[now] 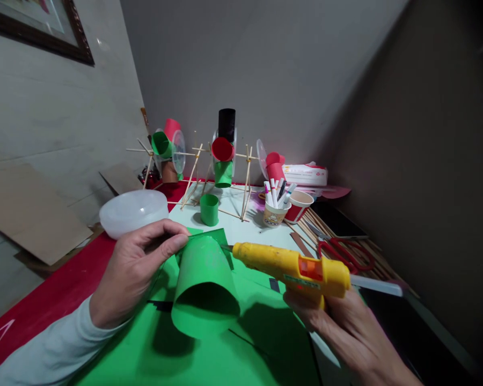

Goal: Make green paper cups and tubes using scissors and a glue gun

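Note:
My left hand [139, 265] pinches the corner of a flat green piece at the far end of a green paper tube [206, 276]. The tube's open end faces me, above green paper sheets [209, 359]. In my right hand [342, 321] is a yellow hot glue gun [293, 265], a translucent glue stick [378, 285] poking out of its back. The gun's metal nozzle points left and is at the right edge of the tube's far end; whether it touches the paper I cannot tell. Behind the tube stands a short green paper ring [209, 209].
Stick frames [246, 185] at the back carry coloured tubes between clear discs. A translucent bowl [132, 212] stands at left. On the right are a cup of markers [274, 214], a red paper cup [300, 206], red-handled scissors [352, 256], wooden sticks and a dark phone-like slab [338, 219].

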A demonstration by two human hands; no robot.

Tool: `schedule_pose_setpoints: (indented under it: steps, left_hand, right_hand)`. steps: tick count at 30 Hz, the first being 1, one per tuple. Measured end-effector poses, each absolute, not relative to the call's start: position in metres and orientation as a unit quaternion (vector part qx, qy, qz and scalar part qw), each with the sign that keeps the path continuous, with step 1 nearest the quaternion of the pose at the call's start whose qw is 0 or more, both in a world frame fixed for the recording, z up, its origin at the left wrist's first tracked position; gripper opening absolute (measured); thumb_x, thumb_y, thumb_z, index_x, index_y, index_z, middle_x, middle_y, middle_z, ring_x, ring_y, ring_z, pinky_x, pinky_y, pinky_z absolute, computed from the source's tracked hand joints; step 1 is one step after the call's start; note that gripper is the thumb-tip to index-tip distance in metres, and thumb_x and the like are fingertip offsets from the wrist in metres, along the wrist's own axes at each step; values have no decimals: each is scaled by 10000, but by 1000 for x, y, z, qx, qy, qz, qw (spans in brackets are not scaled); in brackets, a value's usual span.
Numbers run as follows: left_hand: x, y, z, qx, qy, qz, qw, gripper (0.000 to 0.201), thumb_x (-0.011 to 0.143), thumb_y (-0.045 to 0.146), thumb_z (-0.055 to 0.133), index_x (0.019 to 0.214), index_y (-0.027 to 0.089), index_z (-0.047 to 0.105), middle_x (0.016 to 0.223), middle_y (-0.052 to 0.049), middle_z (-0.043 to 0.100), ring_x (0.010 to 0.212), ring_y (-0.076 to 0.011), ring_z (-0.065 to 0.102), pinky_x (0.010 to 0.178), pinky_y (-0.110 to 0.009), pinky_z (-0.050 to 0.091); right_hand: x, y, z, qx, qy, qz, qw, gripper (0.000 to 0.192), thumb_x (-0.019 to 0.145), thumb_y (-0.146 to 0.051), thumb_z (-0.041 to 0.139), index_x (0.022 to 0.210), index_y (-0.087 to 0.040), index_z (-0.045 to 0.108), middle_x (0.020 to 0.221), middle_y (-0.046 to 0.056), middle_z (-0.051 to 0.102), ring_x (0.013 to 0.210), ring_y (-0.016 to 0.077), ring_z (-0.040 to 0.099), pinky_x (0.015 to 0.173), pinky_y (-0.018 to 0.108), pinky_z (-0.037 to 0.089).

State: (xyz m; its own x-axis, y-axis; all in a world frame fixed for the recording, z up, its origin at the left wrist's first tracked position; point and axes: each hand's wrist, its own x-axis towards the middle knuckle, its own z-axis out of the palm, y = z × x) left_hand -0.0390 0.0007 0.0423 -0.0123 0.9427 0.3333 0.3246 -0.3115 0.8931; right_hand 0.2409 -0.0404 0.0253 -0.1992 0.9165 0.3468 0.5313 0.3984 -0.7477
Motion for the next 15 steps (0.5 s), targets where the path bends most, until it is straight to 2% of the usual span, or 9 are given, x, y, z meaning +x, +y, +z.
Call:
schedule_pose_setpoints:
  steps: [6, 8, 11, 13, 15]
  left_hand:
    - [-34, 8, 40, 511, 492, 571, 413, 232, 713, 385, 808, 728, 178, 704, 706, 24, 619, 659, -111, 536, 573, -161, 442]
    - [-33, 12, 38, 459, 486, 588, 455, 245, 624, 336, 852, 716, 170, 696, 673, 26, 624, 613, -107, 541, 542, -166, 446]
    - [-34, 17, 33, 410, 478, 604, 488, 317, 493, 251, 874, 753, 172, 712, 660, 3, 686, 570, -144, 600, 506, -205, 480]
    - [-36, 20, 29, 380, 469, 611, 512, 356, 497, 261, 873, 812, 178, 730, 668, -14, 722, 574, -185, 646, 506, -244, 514]
    - [-38, 23, 25, 352, 454, 612, 543, 331, 556, 293, 861, 839, 173, 737, 665, -23, 732, 596, -213, 678, 523, -277, 542]
  right_hand:
    - [238, -39, 27, -483, -740, 268, 385, 368, 932, -519, 518, 797, -246, 726, 676, 34, 665, 582, 205, 596, 492, 267, 498]
    - [239, -39, 26, -494, -734, 282, 372, 373, 927, -524, 527, 795, -240, 731, 694, 40, 670, 611, 213, 601, 520, 278, 497]
    - [240, -38, 23, -511, -699, 323, 381, 337, 906, -529, 578, 866, -237, 742, 804, 47, 690, 741, 231, 630, 619, 292, 522]
    - [239, -37, 20, -532, -645, 377, 399, 333, 875, -535, 643, 836, -215, 722, 768, 37, 653, 725, 206, 608, 604, 270, 507]
    - [238, -32, 16, -516, -573, 485, 413, 372, 854, -546, 675, 765, -184, 670, 664, 11, 589, 592, 145, 531, 517, 233, 454]
